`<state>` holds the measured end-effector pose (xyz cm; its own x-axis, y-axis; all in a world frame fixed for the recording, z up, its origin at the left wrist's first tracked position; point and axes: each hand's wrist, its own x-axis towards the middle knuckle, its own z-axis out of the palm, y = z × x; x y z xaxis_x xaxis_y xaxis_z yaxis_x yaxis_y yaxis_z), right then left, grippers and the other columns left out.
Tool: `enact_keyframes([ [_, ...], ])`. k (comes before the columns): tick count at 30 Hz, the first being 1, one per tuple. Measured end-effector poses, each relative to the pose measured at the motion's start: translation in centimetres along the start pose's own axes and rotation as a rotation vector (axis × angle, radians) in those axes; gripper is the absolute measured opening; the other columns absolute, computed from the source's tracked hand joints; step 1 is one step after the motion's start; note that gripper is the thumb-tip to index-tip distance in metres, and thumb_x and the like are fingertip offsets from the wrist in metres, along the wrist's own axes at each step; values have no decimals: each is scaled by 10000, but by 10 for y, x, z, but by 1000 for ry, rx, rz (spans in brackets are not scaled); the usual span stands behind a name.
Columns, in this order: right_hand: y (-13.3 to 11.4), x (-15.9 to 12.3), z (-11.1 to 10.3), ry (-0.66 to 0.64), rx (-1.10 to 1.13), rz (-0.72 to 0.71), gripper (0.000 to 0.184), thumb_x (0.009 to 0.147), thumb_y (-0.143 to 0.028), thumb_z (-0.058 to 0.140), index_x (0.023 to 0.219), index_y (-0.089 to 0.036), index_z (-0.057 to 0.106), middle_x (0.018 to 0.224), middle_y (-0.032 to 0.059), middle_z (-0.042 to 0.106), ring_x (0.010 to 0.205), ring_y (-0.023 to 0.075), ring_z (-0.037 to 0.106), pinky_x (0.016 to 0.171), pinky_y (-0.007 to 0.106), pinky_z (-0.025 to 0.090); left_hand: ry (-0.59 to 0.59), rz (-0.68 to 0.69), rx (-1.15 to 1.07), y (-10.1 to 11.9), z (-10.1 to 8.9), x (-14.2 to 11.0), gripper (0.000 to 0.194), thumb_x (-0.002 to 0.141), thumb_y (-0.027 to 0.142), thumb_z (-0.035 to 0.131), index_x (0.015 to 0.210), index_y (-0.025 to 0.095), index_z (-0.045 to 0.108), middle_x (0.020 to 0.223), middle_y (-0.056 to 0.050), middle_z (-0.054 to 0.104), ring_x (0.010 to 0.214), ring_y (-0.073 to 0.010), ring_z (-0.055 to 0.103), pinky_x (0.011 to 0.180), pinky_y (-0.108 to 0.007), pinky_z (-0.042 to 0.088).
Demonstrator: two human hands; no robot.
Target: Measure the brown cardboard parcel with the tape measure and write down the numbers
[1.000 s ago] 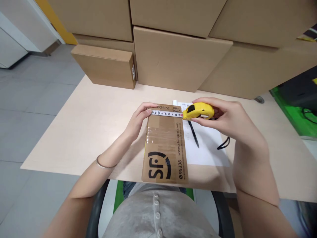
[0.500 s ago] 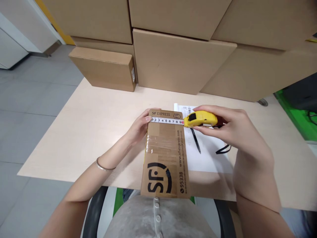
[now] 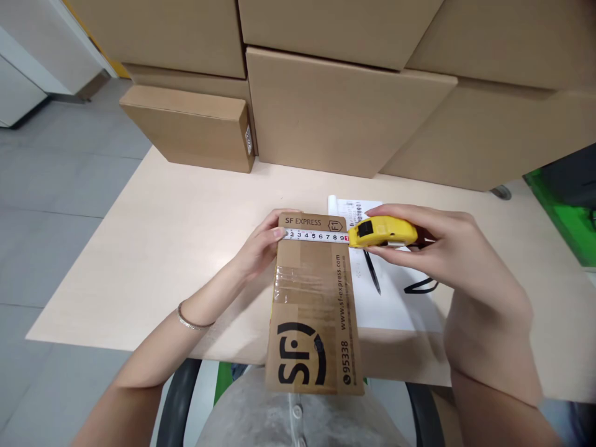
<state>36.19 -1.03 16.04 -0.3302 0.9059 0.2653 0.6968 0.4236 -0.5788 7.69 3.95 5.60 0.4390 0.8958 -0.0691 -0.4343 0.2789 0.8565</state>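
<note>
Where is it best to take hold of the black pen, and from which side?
Probably pinch the black pen across its exposed slim barrel, coming from above and the wearer's side. It lies slanted on the white paper with its tapered near end showing, while the yellow tape measure and right hand hide its far end.

Soft, even indoor light brightens a pale tabletop (image 3: 139, 261), with glare streaking the taped carton (image 3: 314, 304) and soft shadow dimming white paper (image 3: 395, 304); wide-angle distortion stretches the edges.
</note>
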Motion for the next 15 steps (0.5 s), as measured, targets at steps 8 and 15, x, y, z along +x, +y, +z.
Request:
enact_keyframes([
  [8, -9, -2, -15, -2, -34, 28, 327, 908, -407, 777, 1215, -295, 778, 1205, 37, 810, 951, 257, 777, 795, 366, 615, 2, 30, 9, -2, 5, -1, 387, 762, 414, 783, 1106, 240, 746, 1130, -49, 738, 1054, -270, 672, 856, -367, 529],
  [15, -27, 21, 6, -49, -4, -29, 369, 883, -390, 812, 1237, -304, 758, 1175, 13, 810, 928, 253, 766, 813, 373, 595, -49, 38, -1, -2, 13, 0, 368, 798, 425, 782, 1106, 225, 750, 1142, -64, 758, 1070, -281, 689, 916, -389, 552],
])
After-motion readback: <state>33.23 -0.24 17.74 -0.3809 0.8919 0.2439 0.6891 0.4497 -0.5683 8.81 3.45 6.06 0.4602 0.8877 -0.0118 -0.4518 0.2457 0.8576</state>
